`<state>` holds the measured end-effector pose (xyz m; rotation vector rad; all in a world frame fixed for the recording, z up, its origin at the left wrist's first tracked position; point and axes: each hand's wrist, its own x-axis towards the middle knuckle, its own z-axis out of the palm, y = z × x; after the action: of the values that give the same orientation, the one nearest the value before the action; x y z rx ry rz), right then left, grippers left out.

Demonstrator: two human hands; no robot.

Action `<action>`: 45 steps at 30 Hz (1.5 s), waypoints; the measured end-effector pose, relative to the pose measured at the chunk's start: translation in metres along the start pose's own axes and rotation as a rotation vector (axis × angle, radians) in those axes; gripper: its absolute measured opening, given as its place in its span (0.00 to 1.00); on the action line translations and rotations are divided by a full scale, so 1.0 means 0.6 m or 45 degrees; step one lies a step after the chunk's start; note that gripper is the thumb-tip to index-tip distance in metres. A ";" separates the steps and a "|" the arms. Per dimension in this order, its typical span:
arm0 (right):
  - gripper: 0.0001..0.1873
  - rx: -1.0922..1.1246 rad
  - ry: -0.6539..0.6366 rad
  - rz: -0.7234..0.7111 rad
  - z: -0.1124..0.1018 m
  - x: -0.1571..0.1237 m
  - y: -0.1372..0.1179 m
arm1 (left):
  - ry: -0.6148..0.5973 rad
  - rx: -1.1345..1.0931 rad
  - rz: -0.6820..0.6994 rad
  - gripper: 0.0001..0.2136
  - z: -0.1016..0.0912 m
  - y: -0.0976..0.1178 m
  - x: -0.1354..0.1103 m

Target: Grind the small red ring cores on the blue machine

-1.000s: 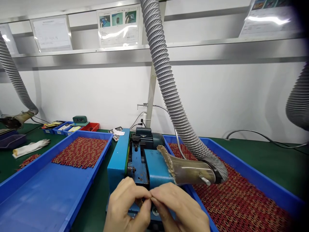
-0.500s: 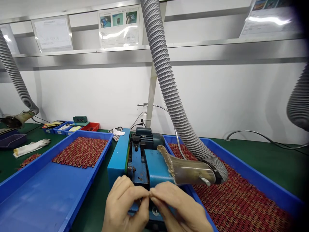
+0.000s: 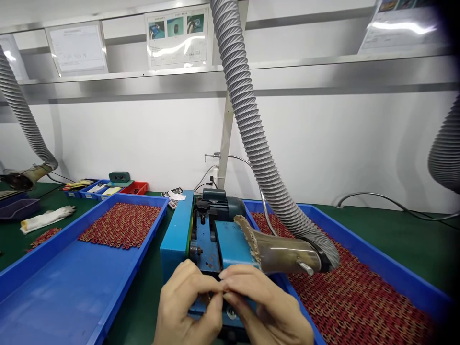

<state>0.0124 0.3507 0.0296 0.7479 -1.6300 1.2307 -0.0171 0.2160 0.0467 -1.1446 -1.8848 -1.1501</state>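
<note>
My left hand [image 3: 190, 304] and my right hand [image 3: 264, 302] meet fingertip to fingertip at the front of a blue belt-grinder-like machine [image 3: 178, 230]. Thumb and forefinger of each are pinched together. Whatever lies between them is too small and too covered to make out. Just behind the fingers is the machine's narrow metal arm [image 3: 206, 244]. To the right, a blue tray [image 3: 359, 244] holds many small red and copper-coloured rings [image 3: 354, 297]. Similar rings [image 3: 120, 225] cover the far end of the left blue tray [image 3: 84, 282].
A grey corrugated hose [image 3: 247, 110] comes down to a brownish nozzle [image 3: 287, 251] beside the machine. White gloves [image 3: 48, 219] lie on the green table at left, near a few loose rings [image 3: 45, 237]. Small bins [image 3: 134, 188] and a clock [image 3: 119, 177] stand behind.
My right hand has shifted slightly left and up, its fingers bunching closer against the left fingertips. My left hand stays nearly in place. The trays and machine have not changed.
</note>
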 end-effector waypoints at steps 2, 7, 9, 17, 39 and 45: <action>0.16 -0.206 0.006 -0.120 0.003 -0.002 0.001 | 0.001 0.015 0.012 0.06 0.003 -0.003 -0.001; 0.13 0.128 -0.025 0.523 0.012 -0.010 0.000 | 0.091 0.518 0.404 0.07 0.011 -0.008 -0.007; 0.19 0.607 -0.113 0.807 0.008 -0.009 0.000 | 0.124 0.564 0.451 0.08 0.009 -0.007 -0.008; 0.18 0.081 -0.030 0.051 -0.005 -0.001 0.001 | -0.022 -0.070 0.024 0.08 -0.002 0.000 0.000; 0.09 -0.141 0.029 0.050 0.006 -0.007 -0.004 | 0.093 0.361 0.271 0.07 0.005 -0.001 -0.009; 0.21 0.843 -0.080 0.844 0.005 -0.012 -0.001 | 0.151 0.432 0.331 0.09 0.011 0.004 -0.006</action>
<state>0.0146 0.3470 0.0232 0.6451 -1.5720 2.3084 -0.0137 0.2211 0.0417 -1.0652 -1.7009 -0.7070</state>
